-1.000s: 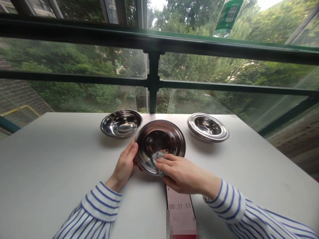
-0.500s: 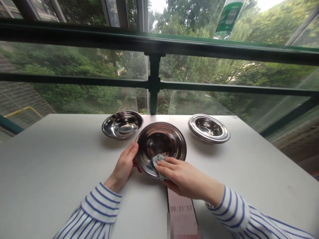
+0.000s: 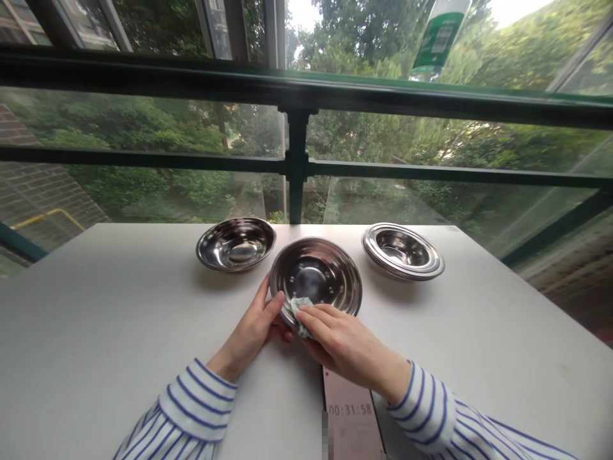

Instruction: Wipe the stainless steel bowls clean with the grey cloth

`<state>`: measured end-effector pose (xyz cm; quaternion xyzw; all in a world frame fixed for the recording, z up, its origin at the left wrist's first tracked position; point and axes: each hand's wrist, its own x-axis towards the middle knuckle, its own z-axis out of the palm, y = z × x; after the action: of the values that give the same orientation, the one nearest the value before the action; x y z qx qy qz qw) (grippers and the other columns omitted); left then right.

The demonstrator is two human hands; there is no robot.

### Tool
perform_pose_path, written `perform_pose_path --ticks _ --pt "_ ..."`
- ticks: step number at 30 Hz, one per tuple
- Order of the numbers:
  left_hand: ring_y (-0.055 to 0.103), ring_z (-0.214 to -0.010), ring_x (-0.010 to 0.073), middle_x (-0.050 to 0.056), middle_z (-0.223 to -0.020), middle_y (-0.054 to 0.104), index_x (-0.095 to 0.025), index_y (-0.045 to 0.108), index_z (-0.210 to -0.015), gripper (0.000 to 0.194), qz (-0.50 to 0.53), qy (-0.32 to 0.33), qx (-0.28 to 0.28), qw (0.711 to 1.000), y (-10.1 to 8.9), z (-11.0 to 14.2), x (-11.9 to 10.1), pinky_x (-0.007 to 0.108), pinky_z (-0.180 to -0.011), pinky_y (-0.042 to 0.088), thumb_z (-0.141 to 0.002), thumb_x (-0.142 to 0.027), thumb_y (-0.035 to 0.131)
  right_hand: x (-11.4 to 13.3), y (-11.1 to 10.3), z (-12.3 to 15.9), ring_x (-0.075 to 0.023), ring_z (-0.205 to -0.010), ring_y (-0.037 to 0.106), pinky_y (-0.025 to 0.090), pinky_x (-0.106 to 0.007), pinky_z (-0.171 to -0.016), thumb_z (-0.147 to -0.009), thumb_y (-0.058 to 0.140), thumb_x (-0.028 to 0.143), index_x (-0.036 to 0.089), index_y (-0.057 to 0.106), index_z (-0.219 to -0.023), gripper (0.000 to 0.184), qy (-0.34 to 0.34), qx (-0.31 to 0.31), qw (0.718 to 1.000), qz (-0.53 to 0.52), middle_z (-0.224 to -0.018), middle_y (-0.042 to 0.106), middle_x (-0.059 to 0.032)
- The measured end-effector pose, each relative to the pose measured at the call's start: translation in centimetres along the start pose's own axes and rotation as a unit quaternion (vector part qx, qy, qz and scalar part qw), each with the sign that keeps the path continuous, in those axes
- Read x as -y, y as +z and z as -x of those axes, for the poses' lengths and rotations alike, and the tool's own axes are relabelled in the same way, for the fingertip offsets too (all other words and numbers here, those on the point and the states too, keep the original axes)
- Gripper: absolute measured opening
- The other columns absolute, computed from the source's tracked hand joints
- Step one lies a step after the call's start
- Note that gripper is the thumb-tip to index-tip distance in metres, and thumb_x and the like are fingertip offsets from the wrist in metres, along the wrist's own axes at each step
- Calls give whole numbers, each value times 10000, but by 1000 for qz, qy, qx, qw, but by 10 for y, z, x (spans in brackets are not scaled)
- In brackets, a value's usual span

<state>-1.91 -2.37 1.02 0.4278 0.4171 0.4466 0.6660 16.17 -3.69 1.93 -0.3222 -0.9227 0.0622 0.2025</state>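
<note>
A shiny stainless steel bowl is held above the white table, its inside facing me. My left hand grips its left rim, thumb on the inside edge and the other fingers partly hidden beneath. My right hand is closed on a pale grey-green cloth, pressed against the bowl's near rim. Left of the held bowl lies a second steel bowl. To its right sits a small stack of steel bowls or dishes with wide rims.
A phone showing a running timer lies on the white table below my right hand. Past the far table edge stands a dark green railing with glass. A bottle with a green label is at the rail, upper right.
The held bowl has shifted slightly right and tilted, so its bottom now shows. My left hand moved right along with it. The cloth and right hand slid a little left along the near rim.
</note>
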Motion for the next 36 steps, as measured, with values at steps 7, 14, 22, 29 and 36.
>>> perform_pose_path --ticks 7,14,22,29,36 --pt "562 -573 157 38 -777 652 -234 401 -1290 511 48 -11 14 999 9 4 -4 274 -516 447 -828 -436 485 6 5 -5 -223 -1074 522 464 -365 -919 -868 433 164 94 440 -1238 377 9 -41 997 -70 -1186 570 -144" --pt "610 -692 175 58 -1008 656 -271 355 -1348 531 64 16 39 997 6 3 -5 291 -579 477 -851 -419 469 12 6 -8 -218 -1089 520 449 -381 -938 -864 444 153 129 428 -1255 392 22 -67 988 -136 -1211 559 -135" --pt "576 -1034 259 97 -1081 659 -182 528 -1229 548 17 35 6 999 2 -1 5 399 -864 459 -834 -542 405 16 12 -9 -216 -1152 483 408 -387 -989 -868 469 185 128 417 -1272 412 19 -66 989 -133 -1249 536 -138" --pt "495 -1166 279 106 -1136 648 -120 597 -1145 595 -116 124 -128 977 1 -7 6 400 -1029 304 -823 -573 384 6 -16 4 -224 -1116 511 435 -365 -958 -884 464 262 144 490 -1205 343 2 80 995 -62 -1197 580 -107" --pt "514 -1145 261 102 -1094 667 -118 648 -1047 576 -139 111 -171 969 2 -9 7 372 -1019 314 -832 -569 360 12 -17 -16 -212 -1184 439 383 -349 -1008 -925 375 252 121 441 -1263 369 -3 89 991 -96 -1269 520 -105"
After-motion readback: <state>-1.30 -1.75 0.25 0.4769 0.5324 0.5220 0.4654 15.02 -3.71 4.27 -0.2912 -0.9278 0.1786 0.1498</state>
